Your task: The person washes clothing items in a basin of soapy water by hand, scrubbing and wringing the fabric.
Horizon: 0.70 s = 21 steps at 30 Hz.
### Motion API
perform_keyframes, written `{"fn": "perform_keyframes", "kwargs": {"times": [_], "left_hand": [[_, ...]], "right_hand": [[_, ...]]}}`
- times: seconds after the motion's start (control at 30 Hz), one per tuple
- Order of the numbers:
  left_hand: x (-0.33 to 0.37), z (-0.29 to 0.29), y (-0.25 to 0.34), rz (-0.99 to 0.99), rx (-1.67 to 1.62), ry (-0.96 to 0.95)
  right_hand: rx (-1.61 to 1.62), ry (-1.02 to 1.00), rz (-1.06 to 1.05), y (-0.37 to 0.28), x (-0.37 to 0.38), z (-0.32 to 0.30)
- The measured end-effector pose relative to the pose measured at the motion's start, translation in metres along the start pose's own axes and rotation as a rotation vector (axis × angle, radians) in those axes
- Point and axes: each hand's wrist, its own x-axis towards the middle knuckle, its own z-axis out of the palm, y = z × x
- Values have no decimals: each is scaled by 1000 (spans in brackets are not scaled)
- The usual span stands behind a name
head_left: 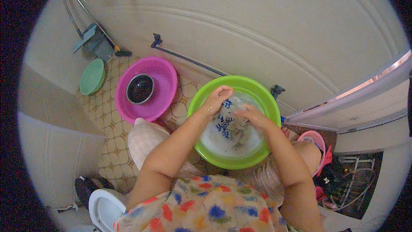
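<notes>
A wet, pale cloth with dark blue markings (224, 125) lies bunched in foamy, whitish water inside a lime-green basin (271, 96). At its far left side my left hand (218, 98) is closed on the upper edge of the cloth, fingers curled. From the right, my right hand (254, 117) grips another part of the same cloth, thumb and fingers drawn together. Both hands are over the basin, a short distance apart. The cloth's lower part is partly under the suds, and some of it is hidden by my fingers.
Left of the green basin, a pink basin (166, 79) on the tiled floor holds a dark, round, metal-rimmed bowl (140, 89). Beyond stand a mint-green basin (92, 77) and a broom with a dustpan (101, 45). A pipe (189, 60) runs along the wall. A pink bucket (316, 137) stands at right.
</notes>
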Motion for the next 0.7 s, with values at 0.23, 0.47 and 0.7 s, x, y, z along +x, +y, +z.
{"fn": "perform_keyframes", "kwargs": {"times": [0.23,0.47,0.7], "left_hand": [[8,1,-8,82,367,61],[-3,8,-33,-37,499,-129],[2,-26,-49,-238,421,-58]], "right_hand": [[544,334,-46,1,2,-20],[532,244,-130,-1,-2,-26],[451,318,-136,1,1,-27]]}}
